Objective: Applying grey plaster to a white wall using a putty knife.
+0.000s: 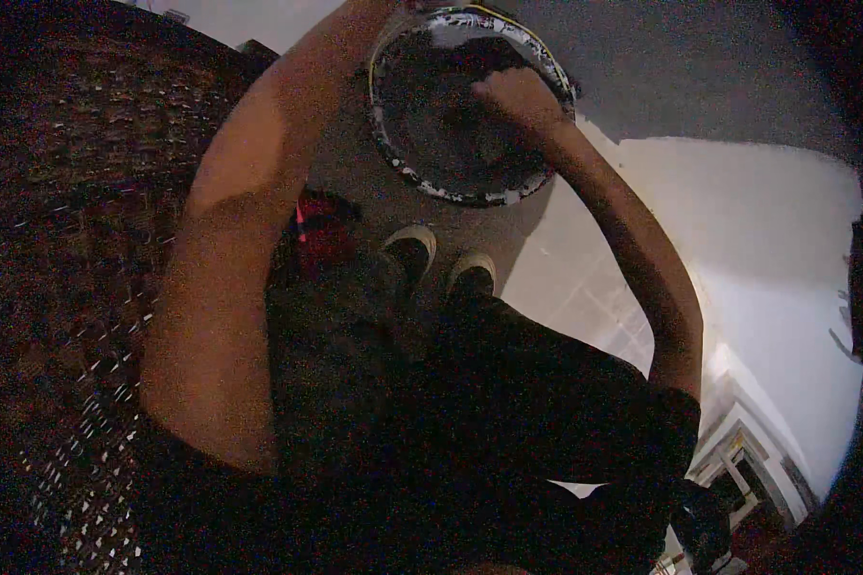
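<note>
A round bucket [386,144] stands in front of my feet, its rim smeared with white and dark paint. Inside, it looks dark grey, and the contents are too dim to make out. My right hand [525,103] reaches over the right rim into the bucket's mouth with its fingers curled closed. A dark shape lies beside the fingers, but I cannot tell what they hold. Along the left side my left arm stretches up to the bucket's far left rim. Only a little of my left hand [393,8] shows at the top edge, its fingers hidden.
Dark woven wicker [96,192] fills the left side. A red and black item [326,230] is near my shoes [414,251]. At the right a surface is grey [681,72] above and white [767,220] below. Pale floor tiles [585,287] lie beside my leg.
</note>
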The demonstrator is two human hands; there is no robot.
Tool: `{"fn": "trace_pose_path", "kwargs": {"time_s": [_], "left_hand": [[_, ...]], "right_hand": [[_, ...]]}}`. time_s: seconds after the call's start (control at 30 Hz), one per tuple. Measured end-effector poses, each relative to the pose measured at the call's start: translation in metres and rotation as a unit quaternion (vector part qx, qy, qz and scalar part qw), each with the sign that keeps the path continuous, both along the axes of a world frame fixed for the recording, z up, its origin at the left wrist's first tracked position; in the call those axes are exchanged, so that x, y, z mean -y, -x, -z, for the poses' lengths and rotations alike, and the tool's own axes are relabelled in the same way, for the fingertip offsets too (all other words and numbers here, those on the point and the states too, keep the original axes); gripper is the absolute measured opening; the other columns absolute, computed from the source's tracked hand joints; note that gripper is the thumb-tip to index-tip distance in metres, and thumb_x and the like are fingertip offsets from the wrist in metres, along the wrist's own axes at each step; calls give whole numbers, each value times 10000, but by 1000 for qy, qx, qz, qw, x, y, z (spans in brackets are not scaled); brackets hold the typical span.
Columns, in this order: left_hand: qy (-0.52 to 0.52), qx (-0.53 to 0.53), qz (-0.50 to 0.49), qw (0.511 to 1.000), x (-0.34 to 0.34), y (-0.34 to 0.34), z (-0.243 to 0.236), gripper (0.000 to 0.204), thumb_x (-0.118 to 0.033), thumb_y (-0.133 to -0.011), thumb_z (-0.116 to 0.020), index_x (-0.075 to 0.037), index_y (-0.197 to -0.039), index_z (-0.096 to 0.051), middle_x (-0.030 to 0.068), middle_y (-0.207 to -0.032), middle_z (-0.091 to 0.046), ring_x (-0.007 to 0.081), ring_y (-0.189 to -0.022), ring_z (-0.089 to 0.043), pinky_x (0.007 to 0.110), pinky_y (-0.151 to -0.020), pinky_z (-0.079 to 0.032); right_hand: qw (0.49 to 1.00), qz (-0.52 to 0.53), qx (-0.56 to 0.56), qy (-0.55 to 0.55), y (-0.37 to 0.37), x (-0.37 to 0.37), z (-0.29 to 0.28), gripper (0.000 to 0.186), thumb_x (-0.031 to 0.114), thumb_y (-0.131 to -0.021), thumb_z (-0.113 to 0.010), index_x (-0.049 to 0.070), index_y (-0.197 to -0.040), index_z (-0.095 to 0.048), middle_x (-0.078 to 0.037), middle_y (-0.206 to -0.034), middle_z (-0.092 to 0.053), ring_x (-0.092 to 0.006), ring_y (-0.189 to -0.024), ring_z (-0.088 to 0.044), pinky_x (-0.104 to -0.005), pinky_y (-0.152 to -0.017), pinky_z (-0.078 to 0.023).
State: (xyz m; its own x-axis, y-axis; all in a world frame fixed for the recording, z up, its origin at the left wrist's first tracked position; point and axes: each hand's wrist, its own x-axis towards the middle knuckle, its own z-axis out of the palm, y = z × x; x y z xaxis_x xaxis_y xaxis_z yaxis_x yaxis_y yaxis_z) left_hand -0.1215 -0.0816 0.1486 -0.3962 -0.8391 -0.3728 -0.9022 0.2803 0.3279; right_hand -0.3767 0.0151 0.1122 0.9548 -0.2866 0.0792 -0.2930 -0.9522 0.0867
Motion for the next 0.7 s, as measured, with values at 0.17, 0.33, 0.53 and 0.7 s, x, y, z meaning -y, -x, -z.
{"fn": "trace_pose_path", "kwargs": {"time_s": [0.17,0.33,0.53,0.7], "left_hand": [[-69,-40,-44,996,-41,-15,-8,576,-452,-1058,-517,-131,-1532,-454,156,-1442,-573,234,-1304,-566,444,-1095,-458],[-126,-94,-72,985,-60,-27,-2,559,-454,-1054,-522,-133,-1509,-471,152,-1414,-588,234,-1278,-578,441,-1075,-466],[-157,-161,-95,970,-54,-49,-30,539,-457,-1049,-529,-137,-1481,-491,147,-1379,-605,235,-1246,-591,437,-1051,-475],[-157,-212,-101,959,-31,-66,-66,522,-459,-1045,-534,-140,-1458,-508,143,-1351,-619,236,-1219,-602,434,-1031,-483]], "right_hand": [[995,34,-83,32,-8,4,-21,203,132,-911,-580,90,-1090,-666,-157,-881,-696,-380,-843,-716,-490,-716,-573],[996,45,-46,-67,11,10,-14,178,130,-901,-591,54,-1043,-666,-182,-858,-706,-368,-866,-726,-503,-728,-582],[979,156,-129,-14,27,10,-57,172,170,-901,-618,43,-980,-704,-217,-887,-715,-381,-853,-721,-519,-762,-576],[975,210,-60,-48,40,-8,-95,257,289,-920,-685,40,-982,-696,-215,-865,-705,-396,-838,-711,-514,-734,-564]]}}
